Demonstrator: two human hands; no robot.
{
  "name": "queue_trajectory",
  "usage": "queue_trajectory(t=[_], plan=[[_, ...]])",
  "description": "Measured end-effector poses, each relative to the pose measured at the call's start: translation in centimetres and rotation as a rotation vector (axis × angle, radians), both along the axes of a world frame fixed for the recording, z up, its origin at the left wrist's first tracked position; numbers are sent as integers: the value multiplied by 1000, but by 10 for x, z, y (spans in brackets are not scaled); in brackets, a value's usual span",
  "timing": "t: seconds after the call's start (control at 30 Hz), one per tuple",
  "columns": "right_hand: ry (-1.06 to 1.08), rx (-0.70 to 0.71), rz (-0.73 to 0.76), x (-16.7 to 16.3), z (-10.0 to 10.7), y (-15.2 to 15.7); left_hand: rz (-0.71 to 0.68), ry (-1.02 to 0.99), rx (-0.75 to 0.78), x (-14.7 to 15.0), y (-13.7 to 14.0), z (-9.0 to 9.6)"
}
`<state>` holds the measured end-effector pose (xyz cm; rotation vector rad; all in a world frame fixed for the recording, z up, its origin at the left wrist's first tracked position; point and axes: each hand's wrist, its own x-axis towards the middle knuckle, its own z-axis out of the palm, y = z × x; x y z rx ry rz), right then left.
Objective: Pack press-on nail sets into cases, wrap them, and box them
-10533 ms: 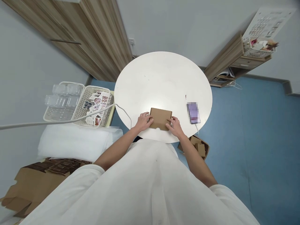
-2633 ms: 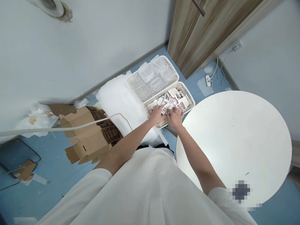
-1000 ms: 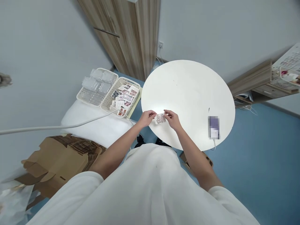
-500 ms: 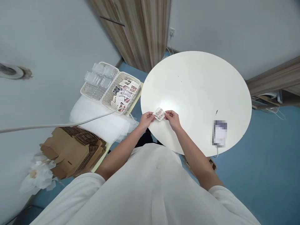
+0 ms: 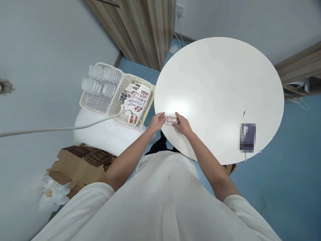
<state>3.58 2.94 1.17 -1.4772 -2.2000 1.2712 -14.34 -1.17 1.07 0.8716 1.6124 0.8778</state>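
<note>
A small card of press-on nails (image 5: pixel 171 119), with rows of pinkish, shiny nails on white, is held between my hands over the near left edge of the round white table (image 5: pixel 220 83). At its left edge, my left hand (image 5: pixel 157 122) has its fingertips closed on the card. My right hand (image 5: pixel 183 125) pinches the right edge between thumb and fingers. Left of the table, a white basket (image 5: pixel 115 103) contains several similar nail cards (image 5: pixel 135 100).
Clear plastic boxes (image 5: pixel 100 82) fill a second basket. White wrapping sheets (image 5: pixel 97 134) and folded brown cartons (image 5: pixel 80 167) lie nearer me on the left. A pale cable (image 5: pixel 62 128) crosses there. A blurred-out device (image 5: pixel 247 137) with a cord rests on the table's right.
The nail card has turned from a slanted diamond position to lying level, and looks shorter. My hands stay at its two sides. The head view has shifted, moving the table rightward and upward.
</note>
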Motion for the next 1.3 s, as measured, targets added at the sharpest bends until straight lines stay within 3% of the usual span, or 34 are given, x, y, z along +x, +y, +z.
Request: queue_trajectory(t=[0.23, 0.53, 0.8, 1.07, 1.3], plan=[[-151, 101, -88, -26, -14, -16, -320, 330, 136, -9, -6, -8], [-129, 177, -202, -29, -9, -33, -284, 351, 204, -15, -13, -5], [-236, 216, -111, -32, -2, -69, -470, 407, 249, -19, -37, 8], [-266, 203, -124, -49, -3, -52, -467, 415, 275, -27, -15, 4], [-409, 266, -84, -60, -1, -34, -656, 802, 242, -32, 3, 0]])
